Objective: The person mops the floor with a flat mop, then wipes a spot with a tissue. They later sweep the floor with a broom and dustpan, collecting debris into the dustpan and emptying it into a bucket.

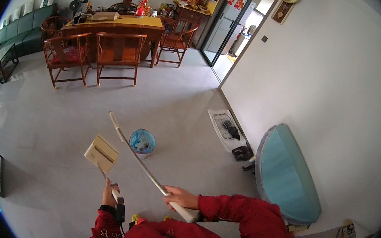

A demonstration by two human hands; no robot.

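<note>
My left hand (109, 193), low and left of centre, is closed round the handle of a cream dustpan (94, 155). Its squarish head has a long dark slot and points away from me. A long pale pole (147, 170) slants across the middle, gripped near its thick end by my right hand (181, 198). The pole's far end carries a narrow cream strip, seen edge-on, so I cannot tell its kind. Just beyond the pole stands a round bucket (142, 141) with a blue lining and some litter inside. Neither tool's head clearly touches it.
Wooden chairs (120, 58) surround a desk (131, 22) at the back. A green sofa (26, 25) lies far left. Along the right wall are a white tray-like mat (224, 127) with dark items, black shoes (241, 153) and a large teal-covered object (286, 175). A glass sliding door (223, 27) stands behind.
</note>
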